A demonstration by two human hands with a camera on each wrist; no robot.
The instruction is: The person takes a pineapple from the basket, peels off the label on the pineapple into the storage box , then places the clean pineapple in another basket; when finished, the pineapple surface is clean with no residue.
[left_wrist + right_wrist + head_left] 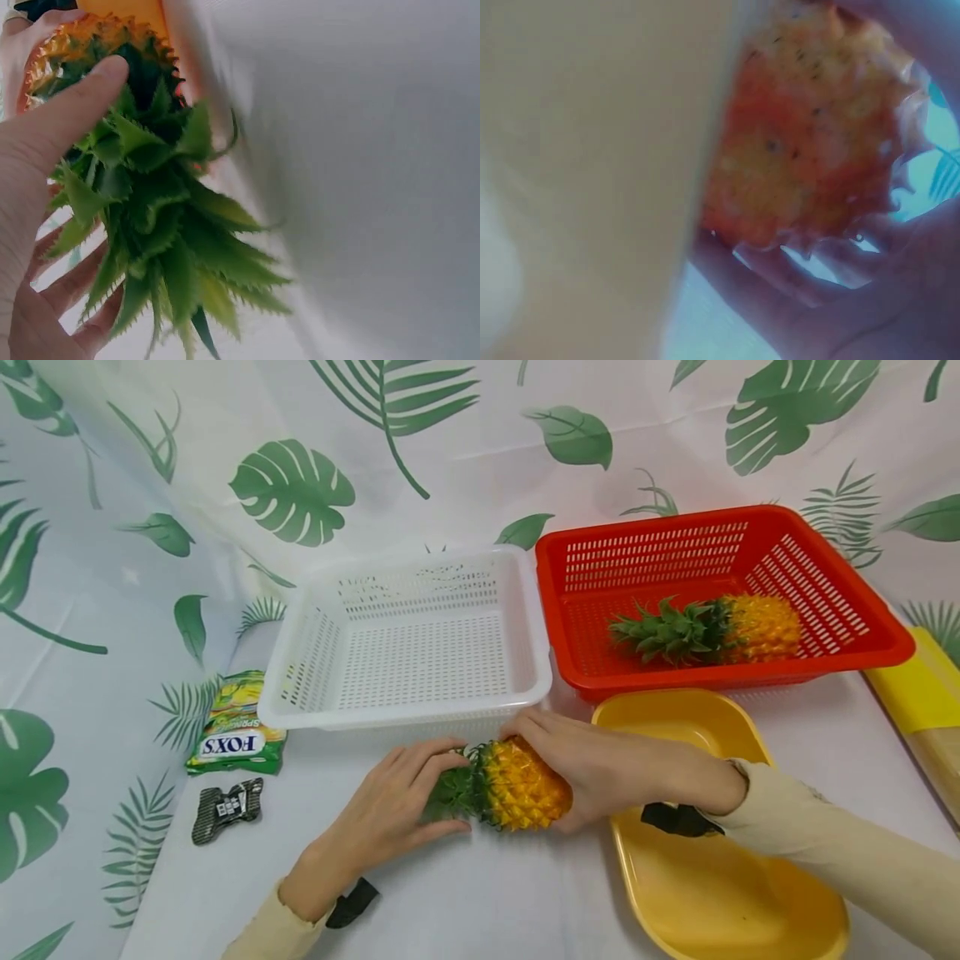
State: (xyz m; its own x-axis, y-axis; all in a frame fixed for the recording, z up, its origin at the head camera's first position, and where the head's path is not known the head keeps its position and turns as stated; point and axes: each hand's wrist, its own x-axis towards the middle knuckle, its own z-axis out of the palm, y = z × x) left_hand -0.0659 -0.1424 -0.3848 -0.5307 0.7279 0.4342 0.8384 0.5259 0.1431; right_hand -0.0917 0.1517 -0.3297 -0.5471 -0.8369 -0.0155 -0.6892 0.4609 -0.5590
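Note:
A small pineapple (pixel 525 785) lies on its side in front of the white basket, its leafy crown toward the left. My right hand (pixel 592 768) grips the fruit's body from the right, with fingers over the far side and thumb on the near side. My left hand (pixel 390 802) curves around the crown, the thumb at the near side. In the left wrist view the thumb lies over the base of the green crown (pixel 165 202), and the other fingers show behind the leaves. The right wrist view shows the fruit's orange underside (pixel 802 142) framed by the fingers.
A white basket (pixel 405 714) stands behind the hands. Right of it, a red basket (pixel 757 674) holds another pineapple (pixel 761 627). A yellow basin (pixel 720 885) sits under the right forearm. To the left lie a green-yellow snack bag (pixel 236 727) and a black wrapped packet (pixel 227 808).

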